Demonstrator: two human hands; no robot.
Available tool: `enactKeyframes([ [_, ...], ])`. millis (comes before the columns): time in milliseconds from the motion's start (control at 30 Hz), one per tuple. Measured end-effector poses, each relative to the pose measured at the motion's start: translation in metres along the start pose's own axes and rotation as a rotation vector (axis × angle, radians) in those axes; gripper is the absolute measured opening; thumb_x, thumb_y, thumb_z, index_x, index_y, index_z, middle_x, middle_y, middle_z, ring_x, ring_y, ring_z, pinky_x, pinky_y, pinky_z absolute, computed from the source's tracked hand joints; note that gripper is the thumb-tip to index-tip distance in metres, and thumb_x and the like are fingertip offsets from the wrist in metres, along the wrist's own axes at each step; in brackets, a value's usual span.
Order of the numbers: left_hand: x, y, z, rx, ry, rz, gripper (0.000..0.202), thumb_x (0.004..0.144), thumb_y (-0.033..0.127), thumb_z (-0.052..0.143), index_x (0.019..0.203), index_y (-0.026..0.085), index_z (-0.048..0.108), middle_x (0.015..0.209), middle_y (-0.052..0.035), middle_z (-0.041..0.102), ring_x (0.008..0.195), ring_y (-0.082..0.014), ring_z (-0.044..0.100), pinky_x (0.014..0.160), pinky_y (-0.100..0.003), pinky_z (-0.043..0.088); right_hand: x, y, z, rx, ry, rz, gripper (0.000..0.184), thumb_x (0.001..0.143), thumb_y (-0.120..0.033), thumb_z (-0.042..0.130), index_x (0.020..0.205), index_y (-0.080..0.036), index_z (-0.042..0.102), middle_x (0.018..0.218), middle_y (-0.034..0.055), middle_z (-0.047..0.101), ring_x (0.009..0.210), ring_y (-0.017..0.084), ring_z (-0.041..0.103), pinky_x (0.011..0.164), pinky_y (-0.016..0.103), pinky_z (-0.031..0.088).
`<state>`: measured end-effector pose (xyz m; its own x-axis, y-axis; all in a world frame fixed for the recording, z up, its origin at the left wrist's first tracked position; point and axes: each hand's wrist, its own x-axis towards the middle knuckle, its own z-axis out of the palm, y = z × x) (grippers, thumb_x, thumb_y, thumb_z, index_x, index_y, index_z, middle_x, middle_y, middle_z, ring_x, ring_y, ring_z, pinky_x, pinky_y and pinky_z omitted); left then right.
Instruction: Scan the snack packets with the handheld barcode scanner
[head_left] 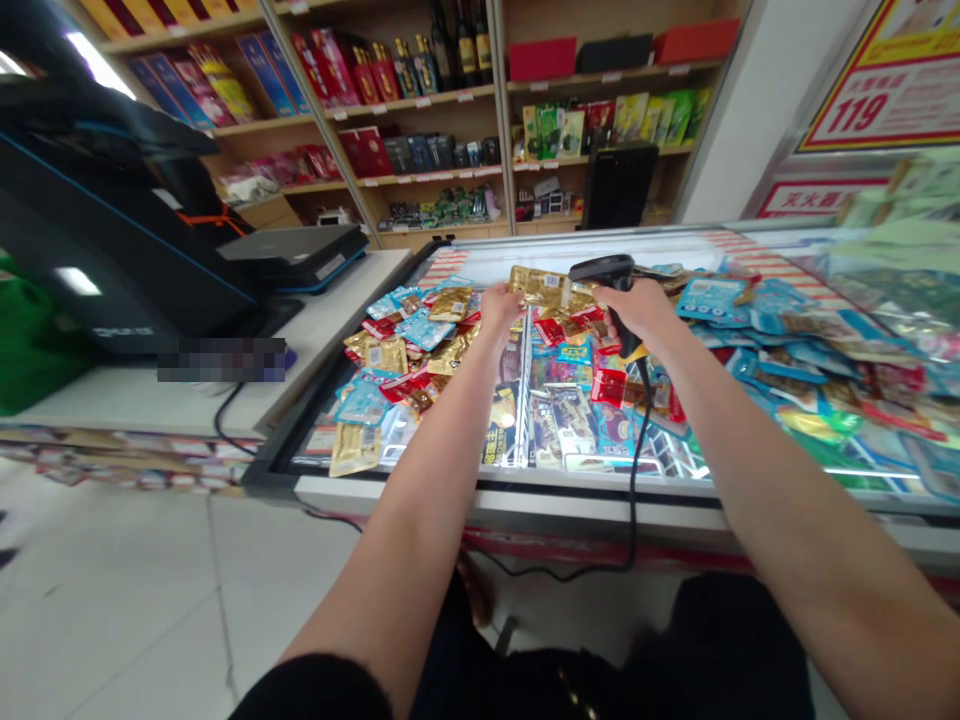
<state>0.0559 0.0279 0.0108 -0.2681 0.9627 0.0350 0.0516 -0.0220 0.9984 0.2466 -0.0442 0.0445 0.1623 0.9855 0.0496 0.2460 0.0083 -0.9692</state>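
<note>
My right hand [643, 310] is closed around the grip of a black barcode scanner [604, 270], whose cable [634, 470] hangs down over the freezer's front edge. The scanner head points left at a gold snack packet [541, 288]. My left hand [501, 305] reaches out over the glass-topped chest freezer [525, 485] and pinches the left edge of that gold packet. Under both hands, several small gold, red and blue snack packets [409, 345] lie scattered on the glass lid.
A black checkout terminal [112, 240] stands on a white counter [150, 395] to the left, with a flat black device [296, 250] behind it. Wooden shelves [450, 110] with boxes and bottles line the back wall. More blue packets [787, 320] cover the freezer's right side.
</note>
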Motion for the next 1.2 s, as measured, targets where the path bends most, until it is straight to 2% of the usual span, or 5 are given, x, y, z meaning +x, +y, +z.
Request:
enactKeyframes([
  [133,-0.002,-0.001,-0.007,-0.190,-0.004,-0.069,0.009,0.075,0.007,0.059,0.077,0.015,0.058,0.067,0.0016,0.059,0.066,-0.0105,0.064,0.076,-0.030,0.059,-0.006,0.005,0.006,-0.014,0.014,-0.020,0.026,0.080,-0.026,0.064,0.057,-0.020,0.051,0.045,0.0035,0.055,0.033,0.016,0.051,0.030,0.026,0.040],
  [333,-0.005,-0.002,-0.002,-0.285,0.006,-0.084,0.013,0.072,0.003,0.061,0.073,0.014,0.054,0.075,-0.0009,0.062,0.075,-0.0114,0.065,0.080,-0.033,0.061,-0.007,0.015,0.013,0.029,0.022,-0.070,0.030,0.082,-0.031,0.062,0.057,-0.023,0.048,0.045,0.0025,0.054,0.033,0.015,0.050,0.030,0.026,0.039],
  [533,-0.006,-0.001,0.005,-0.280,-0.052,-0.049,0.011,0.074,0.004,0.059,0.075,0.014,0.054,0.076,0.0000,0.060,0.074,-0.0112,0.065,0.082,-0.036,0.062,-0.012,0.010,0.013,0.061,-0.043,-0.050,0.031,0.082,-0.031,0.061,0.056,-0.023,0.046,0.044,0.0027,0.053,0.034,0.015,0.049,0.031,0.025,0.038],
  [767,-0.006,0.001,0.006,-0.278,-0.057,-0.050,0.013,0.074,0.004,0.059,0.074,0.015,0.052,0.078,0.0006,0.060,0.073,-0.0100,0.064,0.084,-0.038,0.061,-0.020,-0.001,0.011,0.091,-0.032,0.009,0.033,0.083,-0.028,0.061,0.054,-0.022,0.047,0.042,0.0018,0.051,0.032,0.014,0.047,0.031,0.026,0.037],
  [1200,-0.003,-0.006,0.005,-0.260,-0.074,-0.029,0.015,0.071,0.006,0.062,0.077,0.016,0.053,0.079,0.0000,0.062,0.078,-0.0120,0.065,0.085,-0.036,0.060,-0.021,-0.003,0.010,0.030,-0.052,-0.023,0.031,0.082,-0.030,0.064,0.056,-0.022,0.048,0.042,0.0024,0.052,0.033,0.014,0.048,0.032,0.026,0.039],
])
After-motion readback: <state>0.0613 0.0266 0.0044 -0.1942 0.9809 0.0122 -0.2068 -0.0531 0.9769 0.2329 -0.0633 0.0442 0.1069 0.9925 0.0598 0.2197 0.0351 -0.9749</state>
